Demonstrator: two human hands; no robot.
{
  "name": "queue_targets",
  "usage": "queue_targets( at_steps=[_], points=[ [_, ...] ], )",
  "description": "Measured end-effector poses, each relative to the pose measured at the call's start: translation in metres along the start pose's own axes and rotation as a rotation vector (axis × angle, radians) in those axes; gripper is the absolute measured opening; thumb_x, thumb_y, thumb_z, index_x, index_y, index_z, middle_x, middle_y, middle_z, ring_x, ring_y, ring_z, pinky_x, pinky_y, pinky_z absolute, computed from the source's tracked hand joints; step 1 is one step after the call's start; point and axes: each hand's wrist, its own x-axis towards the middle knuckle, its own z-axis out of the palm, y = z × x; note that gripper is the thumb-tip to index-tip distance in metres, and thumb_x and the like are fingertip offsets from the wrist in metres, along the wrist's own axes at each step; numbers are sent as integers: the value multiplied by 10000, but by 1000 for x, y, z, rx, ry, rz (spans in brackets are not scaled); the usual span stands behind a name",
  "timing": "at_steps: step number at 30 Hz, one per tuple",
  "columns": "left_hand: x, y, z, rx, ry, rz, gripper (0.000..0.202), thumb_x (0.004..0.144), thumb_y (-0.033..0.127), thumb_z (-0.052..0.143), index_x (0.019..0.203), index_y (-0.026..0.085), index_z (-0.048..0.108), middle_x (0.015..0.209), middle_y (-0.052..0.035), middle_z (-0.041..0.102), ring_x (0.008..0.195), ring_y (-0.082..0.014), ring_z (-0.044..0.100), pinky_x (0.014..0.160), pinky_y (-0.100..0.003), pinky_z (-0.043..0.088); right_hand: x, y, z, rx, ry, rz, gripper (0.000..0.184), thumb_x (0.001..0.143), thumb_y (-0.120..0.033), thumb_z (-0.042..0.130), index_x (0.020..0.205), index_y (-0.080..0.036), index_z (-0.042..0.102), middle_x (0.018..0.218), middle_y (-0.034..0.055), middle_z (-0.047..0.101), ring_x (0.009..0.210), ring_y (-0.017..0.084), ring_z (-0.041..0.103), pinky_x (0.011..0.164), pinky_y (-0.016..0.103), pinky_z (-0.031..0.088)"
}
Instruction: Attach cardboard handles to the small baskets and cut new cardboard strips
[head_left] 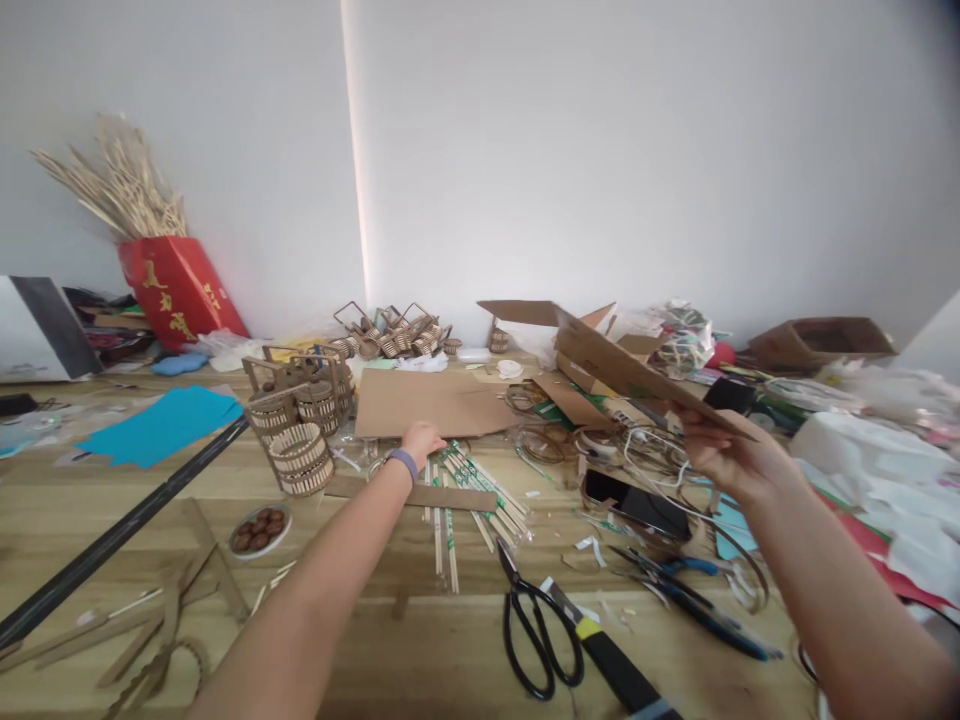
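Right hand (721,450), head view: pinching near corner of folded brown cardboard panel (611,352), raised over wooden bench (420,660) toward its back right corner | left hand (424,438): curled at near edge of flat brown cardboard sheet (427,400), toward bench's back edge; grip cannot be told | handling: both likely light, stiffish, crease-prone; best held by edges, clear of folds

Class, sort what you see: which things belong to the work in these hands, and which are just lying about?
Belonging, it seems:
- raised cardboard piece, held by the right hand
- flat cardboard sheet, its near edge at the left hand

Apparently lying about:
- black-handled scissors
- phone
- blue sheets
- brown balls
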Motion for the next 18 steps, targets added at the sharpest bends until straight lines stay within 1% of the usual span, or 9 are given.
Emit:
queue_targets(
  at_steps=[3, 6, 8, 9, 11, 13, 15, 16, 18],
  points=[
    [-22, -5, 7, -97, -55, -126, 340, 942, 335, 598, 1236, 168, 566, 1239, -95, 590, 1043, -226, 619, 872, -436, 546, -1, 41, 36, 22, -63, 36, 278, 937, -346, 588, 1137, -154, 599, 1034, 47, 645, 800, 141, 637, 660, 308, 563],
    [-52, 4, 8, -231, -135, -156, 352, 963, 397, 551, 1208, 145, 579, 1185, -107, 622, 998, -216, 641, 860, -418, 552, -4, 94, 74, 20, -120, 96, 327, 933, -354, 589, 1209, -178, 582, 1192, 80, 617, 974, 195, 633, 808, 399, 558],
    [-76, 14, 6, -329, -187, -131, 599, 1004, 562, 288, 1140, 65, 594, 1077, -195, 671, 945, -226, 684, 885, -374, 552, -7, 128, 96, 9, -168, 130, 355, 928, -358, 596, 1231, -175, 572, 1220, 85, 606, 1012, 211, 627, 838, 424, 550],
    [-88, 19, 4, -376, -207, -108, 693, 991, 612, 176, 1146, 79, 591, 1075, -200, 682, 955, -226, 696, 902, -355, 550, -10, 142, 107, -2, -189, 145, 357, 928, -358, 595, 1234, -175, 570, 1227, 86, 604, 1019, 213, 625, 845, 428, 547],
    [-108, 26, -1, -441, -228, -83, 705, 977, 641, 156, 1153, 118, 594, 1092, -183, 698, 967, -227, 706, 903, -343, 558, -18, 167, 124, -44, -224, 174, 360, 928, -360, 596, 1236, -175, 569, 1231, 87, 602, 1025, 215, 624, 850, 432, 545],
    [-121, 29, -7, -460, -207, -104, 458, 994, 523, 386, 1139, 147, 604, 1056, -143, 723, 909, -210, 720, 854, -323, 576, -29, 184, 135, -110, -257, 208, 362, 929, -363, 594, 1237, -175, 569, 1231, 87, 602, 1025, 216, 624, 851, 432, 544],
    [-125, 28, -13, -454, -157, -146, 215, 929, 288, 597, 1094, 152, 619, 966, -104, 745, 805, -186, 726, 772, -289, 590, -38, 190, 139, -206, -291, 263, 359, 929, -364, 594, 1233, -173, 571, 1225, 86, 605, 1019, 214, 626, 847, 429, 545],
    [-125, 27, -16, -451, -131, -165, 189, 883, 183, 639, 1068, 148, 626, 919, -89, 750, 755, -177, 722, 731, -275, 592, -41, 188, 138, -265, -306, 299, 355, 928, -362, 595, 1228, -172, 574, 1218, 85, 609, 1013, 211, 628, 842, 426, 547],
    [-124, 25, -23, -454, -91, -188, 212, 831, 68, 639, 1029, 144, 639, 860, -68, 752, 685, -164, 710, 663, -257, 589, -39, 175, 129, -399, -312, 365, 345, 926, -354, 600, 1216, -169, 580, 1203, 83, 616, 999, 207, 633, 832, 420, 552]
  ],
)
